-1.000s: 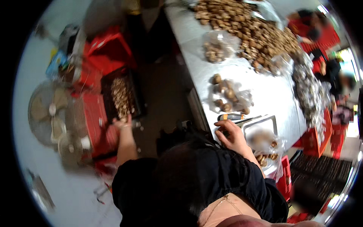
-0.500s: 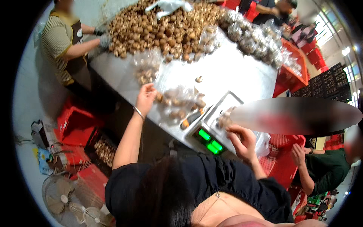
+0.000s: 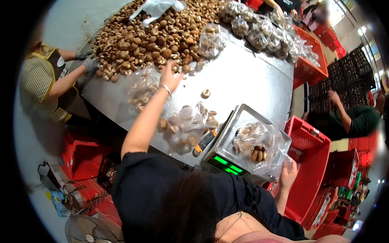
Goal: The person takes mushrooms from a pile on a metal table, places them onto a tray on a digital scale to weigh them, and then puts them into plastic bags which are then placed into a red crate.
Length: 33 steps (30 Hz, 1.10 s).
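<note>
My left hand (image 3: 172,78) reaches to the near edge of a big mound of brown mushrooms (image 3: 144,40), its slightly blurred fingers apart over the mushrooms there. A loose mushroom (image 3: 206,93) lies below it. My right hand (image 3: 287,173) grips the edge of a clear plastic bag of mushrooms (image 3: 258,143) resting on the steel-topped scale (image 3: 227,121). Left of the scale are an orange-and-black tool (image 3: 205,142) and bagged mushrooms (image 3: 182,125); another bag (image 3: 142,85) sits beside my left forearm.
The steel table (image 3: 263,81) holds more filled bags (image 3: 259,36). A gloved co-worker (image 3: 44,81) works at the left; another (image 3: 352,121) is at the right. Red crates (image 3: 308,170) stand right of the scale, more (image 3: 81,154) with a fan (image 3: 91,229) at lower left.
The view has swung from the floor crates to the table. My left hand has moved up to the mushroom mound; my right hand has moved down and right to the bag's edge.
</note>
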Each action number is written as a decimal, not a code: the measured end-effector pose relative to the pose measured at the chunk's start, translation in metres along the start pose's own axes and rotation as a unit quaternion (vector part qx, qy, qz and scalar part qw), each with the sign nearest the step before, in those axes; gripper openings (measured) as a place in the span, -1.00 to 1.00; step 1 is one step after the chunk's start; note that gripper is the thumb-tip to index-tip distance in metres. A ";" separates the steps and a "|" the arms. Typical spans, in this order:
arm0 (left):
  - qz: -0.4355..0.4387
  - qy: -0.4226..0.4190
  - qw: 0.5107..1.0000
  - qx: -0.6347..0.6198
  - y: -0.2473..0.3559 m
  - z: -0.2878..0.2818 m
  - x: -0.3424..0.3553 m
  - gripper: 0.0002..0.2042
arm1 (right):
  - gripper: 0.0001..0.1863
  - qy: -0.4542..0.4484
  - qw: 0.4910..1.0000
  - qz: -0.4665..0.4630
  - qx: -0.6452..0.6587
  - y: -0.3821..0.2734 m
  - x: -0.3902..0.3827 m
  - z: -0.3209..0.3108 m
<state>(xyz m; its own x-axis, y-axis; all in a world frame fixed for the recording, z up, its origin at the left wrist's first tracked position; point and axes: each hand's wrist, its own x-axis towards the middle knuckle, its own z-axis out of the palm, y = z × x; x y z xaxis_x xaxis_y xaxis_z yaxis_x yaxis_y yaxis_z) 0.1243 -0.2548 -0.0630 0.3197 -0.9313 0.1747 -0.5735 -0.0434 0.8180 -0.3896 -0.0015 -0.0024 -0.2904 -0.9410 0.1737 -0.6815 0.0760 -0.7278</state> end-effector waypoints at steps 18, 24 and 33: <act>0.060 0.038 0.862 0.502 -0.079 0.062 0.169 -0.38 | -0.89 0.077 0.995 0.070 0.007 -0.091 0.004 0.020; 0.185 -0.058 0.839 0.509 -0.116 0.043 0.176 -0.37 | -0.85 0.090 0.991 0.013 -0.102 -0.084 0.006 0.024; 0.077 -0.051 0.919 0.383 -0.054 0.023 0.105 -0.60 | -0.80 0.099 0.993 -0.039 -0.042 -0.080 -0.006 -0.001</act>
<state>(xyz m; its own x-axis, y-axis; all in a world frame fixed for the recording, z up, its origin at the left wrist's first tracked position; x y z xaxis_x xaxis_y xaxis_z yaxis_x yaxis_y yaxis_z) 0.1716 -0.3587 -0.1019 0.1400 -0.9749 0.1732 -0.9813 -0.1133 0.1559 -0.3343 -0.0016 0.0551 -0.3548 -0.8626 0.3607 -0.7588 0.0403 -0.6501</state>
